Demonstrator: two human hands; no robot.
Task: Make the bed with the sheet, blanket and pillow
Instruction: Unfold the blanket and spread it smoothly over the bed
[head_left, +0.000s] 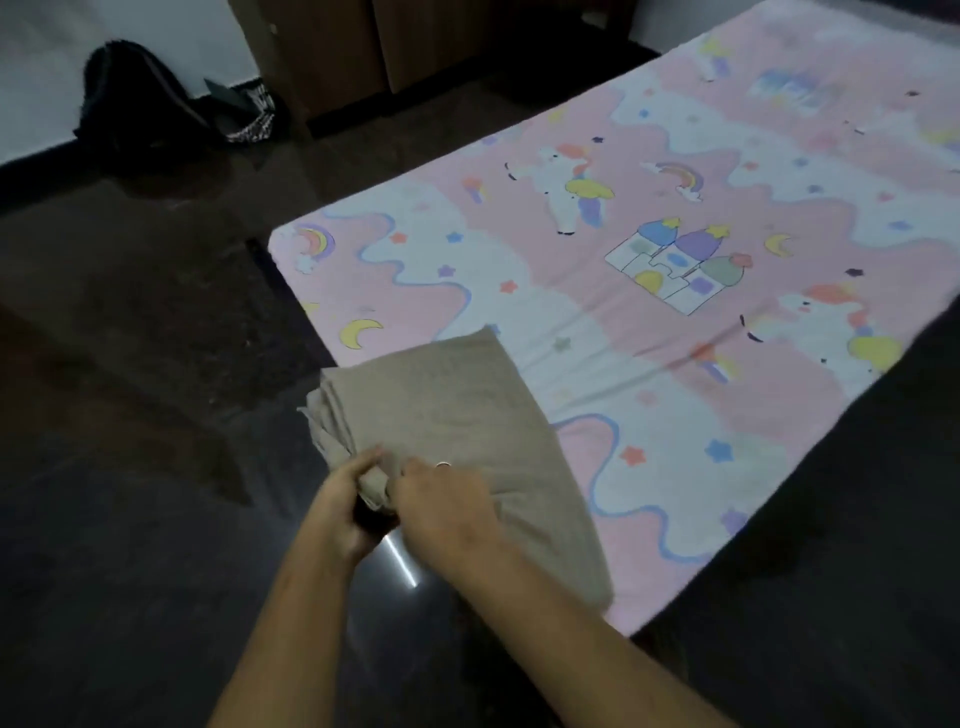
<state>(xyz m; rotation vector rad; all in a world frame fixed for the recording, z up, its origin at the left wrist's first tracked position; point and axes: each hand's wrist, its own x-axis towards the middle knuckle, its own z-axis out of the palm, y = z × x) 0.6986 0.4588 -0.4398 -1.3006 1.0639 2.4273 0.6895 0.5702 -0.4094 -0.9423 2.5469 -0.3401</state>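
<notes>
Fingers (421, 475): left hand (345, 512), right hand (441, 506) pinch blanket (447, 405) | backpack (124, 93), perhaps, by wall (41, 78)

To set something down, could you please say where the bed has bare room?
Free: the sheet from the castle print to the far end. Crowded: the near corner, where left hand and right hand grip the folded blanket.
</notes>
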